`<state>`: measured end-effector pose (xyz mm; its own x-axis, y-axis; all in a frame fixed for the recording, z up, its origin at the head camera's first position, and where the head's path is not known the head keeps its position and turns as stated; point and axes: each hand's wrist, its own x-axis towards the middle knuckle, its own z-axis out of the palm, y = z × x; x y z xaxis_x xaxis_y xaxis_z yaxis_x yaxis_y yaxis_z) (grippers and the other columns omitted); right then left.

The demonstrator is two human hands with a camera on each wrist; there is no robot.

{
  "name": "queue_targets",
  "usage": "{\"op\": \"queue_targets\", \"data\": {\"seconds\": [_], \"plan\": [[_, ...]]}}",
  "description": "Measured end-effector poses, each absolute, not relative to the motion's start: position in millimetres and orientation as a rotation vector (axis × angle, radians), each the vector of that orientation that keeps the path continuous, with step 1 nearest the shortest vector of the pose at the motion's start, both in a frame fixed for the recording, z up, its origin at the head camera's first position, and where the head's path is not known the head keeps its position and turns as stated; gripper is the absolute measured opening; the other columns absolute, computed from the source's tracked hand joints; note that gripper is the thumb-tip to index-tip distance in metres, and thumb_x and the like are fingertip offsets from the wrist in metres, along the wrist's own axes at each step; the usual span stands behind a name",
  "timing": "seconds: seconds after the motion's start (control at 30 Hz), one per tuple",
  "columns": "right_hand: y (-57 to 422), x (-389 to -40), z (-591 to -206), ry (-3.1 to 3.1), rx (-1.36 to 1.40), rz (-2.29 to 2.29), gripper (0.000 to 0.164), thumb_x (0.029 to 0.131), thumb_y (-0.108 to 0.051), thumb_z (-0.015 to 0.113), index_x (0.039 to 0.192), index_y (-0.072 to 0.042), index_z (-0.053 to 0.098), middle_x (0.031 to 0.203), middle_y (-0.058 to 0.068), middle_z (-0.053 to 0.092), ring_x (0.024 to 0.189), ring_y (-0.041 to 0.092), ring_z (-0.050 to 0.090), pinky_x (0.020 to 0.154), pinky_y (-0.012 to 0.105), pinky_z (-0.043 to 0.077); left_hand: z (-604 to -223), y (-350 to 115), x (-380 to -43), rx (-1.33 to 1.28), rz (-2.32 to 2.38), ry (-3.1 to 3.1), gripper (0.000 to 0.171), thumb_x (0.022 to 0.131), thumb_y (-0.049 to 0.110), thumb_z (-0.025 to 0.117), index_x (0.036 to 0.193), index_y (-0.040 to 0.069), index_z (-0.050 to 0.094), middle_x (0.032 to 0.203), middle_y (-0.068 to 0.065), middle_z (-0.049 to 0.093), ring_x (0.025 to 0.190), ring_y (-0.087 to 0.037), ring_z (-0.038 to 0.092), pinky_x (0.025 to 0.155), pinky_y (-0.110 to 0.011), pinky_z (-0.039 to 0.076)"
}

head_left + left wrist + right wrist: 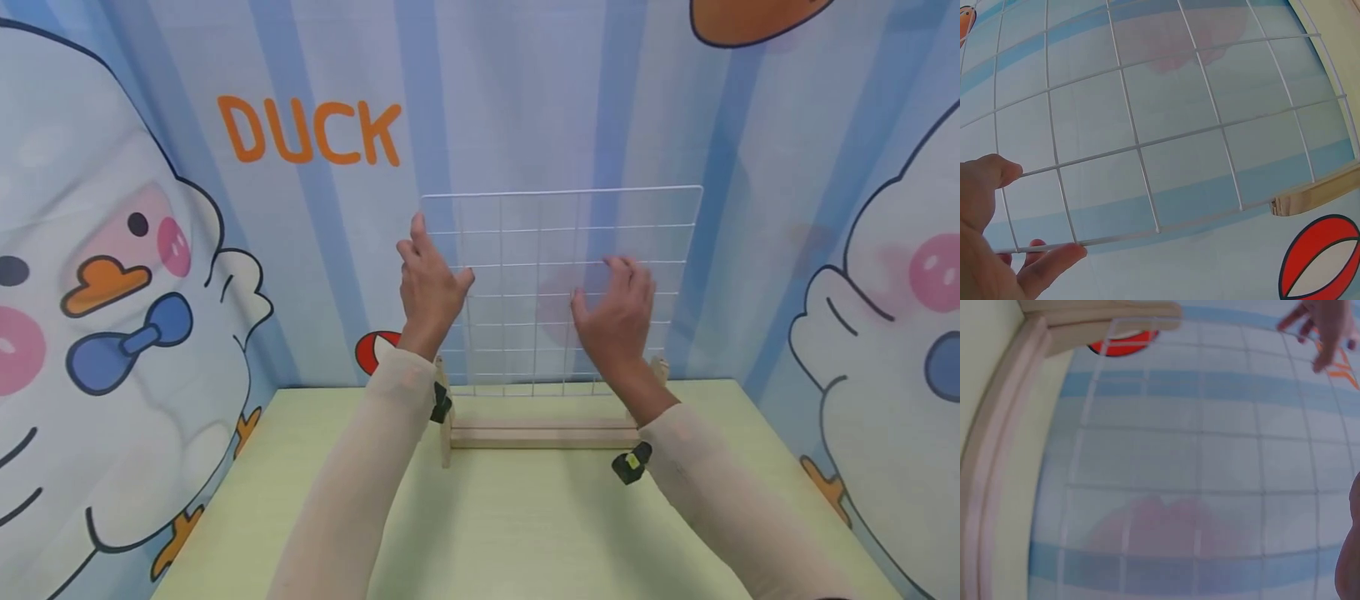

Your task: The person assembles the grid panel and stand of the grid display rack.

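Note:
A white wire grid panel (555,267) stands upright in a low wooden stand (543,435), its lower corners by the stand's end posts. My left hand (435,287) is at the panel's left edge, thumb spread from the fingers. In the left wrist view, the fingers (1054,262) lie along the edge wire and the thumb (1004,170) is over the mesh; no firm grip shows. My right hand (618,312) is in front of the right half, fingers loosely bent, holding nothing visible. Only part of it (1349,550) enters the right wrist view; contact with the wires is unclear.
The stand rests on a pale yellow-green tabletop (480,533). Behind hangs a blue striped cloth (517,100) printed with ducks and the word DUCK. In the left wrist view, one wooden post (1316,195) meets the panel's lower corner.

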<state>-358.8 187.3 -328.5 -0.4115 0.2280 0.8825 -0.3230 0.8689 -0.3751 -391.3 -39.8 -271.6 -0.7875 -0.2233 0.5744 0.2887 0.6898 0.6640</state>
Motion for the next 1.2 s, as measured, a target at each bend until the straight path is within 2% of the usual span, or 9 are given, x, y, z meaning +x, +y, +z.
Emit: {"op": "queue_targets", "data": {"seconds": [0.1,0.23,0.37,0.5,0.7,0.9,1.2], "plan": [[205.1,-359.0,-312.4,-1.888,-0.032,0.654,0.058,0.091,-0.024,0.068,0.139,-0.001,0.045,0.138,0.024,0.046,0.129,0.040,0.043,0.108,0.054,0.039,-271.1,-40.0,-391.4,-0.047,-1.028,-2.246,0.096,0.087,0.024,0.080,0.159,0.024,0.017,0.135,-0.016,0.045,0.096,-0.030,0.059,0.080,-0.041,0.059],[228.1,-358.7,-293.3,-1.962,-0.195,0.724,0.082,0.089,-0.029,0.072,0.154,-0.010,0.026,0.150,0.021,0.033,0.137,0.039,0.033,0.112,0.056,0.033,-270.6,-40.1,-391.5,-0.044,-1.021,-2.247,0.096,0.087,0.024,0.080,0.159,0.024,0.016,0.135,-0.016,0.046,0.097,-0.029,0.059,0.081,-0.040,0.060],[246.0,-358.0,-277.1,-2.105,-0.295,0.796,0.105,0.087,-0.031,0.076,0.162,-0.023,0.003,0.158,0.020,0.022,0.142,0.040,0.029,0.113,0.058,0.035,-269.8,-41.1,-391.8,-0.043,-1.014,-2.257,0.096,0.087,0.025,0.080,0.159,0.024,0.016,0.135,-0.016,0.046,0.095,-0.029,0.059,0.079,-0.040,0.060],[255.8,-358.0,-267.3,-2.216,-0.310,0.891,0.115,0.087,-0.027,0.077,0.162,-0.028,-0.009,0.163,0.019,0.024,0.144,0.040,0.036,0.111,0.060,0.042,-268.8,-42.3,-392.4,-0.035,-1.004,-2.266,0.097,0.088,0.027,0.079,0.160,0.025,0.014,0.136,-0.015,0.045,0.094,-0.028,0.059,0.080,-0.038,0.060],[262.3,-361.2,-263.9,-2.234,-0.308,1.003,0.111,0.089,-0.017,0.074,0.163,-0.031,-0.008,0.148,0.020,0.044,0.127,0.037,0.053,0.099,0.054,0.053,-269.1,-41.9,-391.8,-0.049,-1.013,-2.272,0.097,0.088,0.026,0.079,0.160,0.025,0.014,0.135,-0.015,0.045,0.094,-0.028,0.059,0.079,-0.039,0.059],[263.7,-360.7,-267.1,-2.218,-0.328,0.998,0.108,0.090,-0.018,0.074,0.162,-0.035,-0.004,0.140,0.018,0.050,0.117,0.034,0.056,0.097,0.051,0.055,-270.5,-40.5,-391.8,-0.068,-1.013,-2.269,0.097,0.087,0.024,0.079,0.159,0.023,0.015,0.135,-0.016,0.045,0.093,-0.029,0.058,0.077,-0.040,0.059],[263.7,-359.3,-270.9,-2.211,-0.280,0.981,0.103,0.090,-0.018,0.074,0.161,-0.035,0.002,0.134,0.017,0.053,0.113,0.033,0.056,0.094,0.050,0.055,-276.2,-42.8,-393.2,-0.059,-1.026,-2.282,0.098,0.087,0.025,0.079,0.160,0.025,0.014,0.135,-0.016,0.045,0.091,-0.029,0.058,0.077,-0.041,0.058]]}}
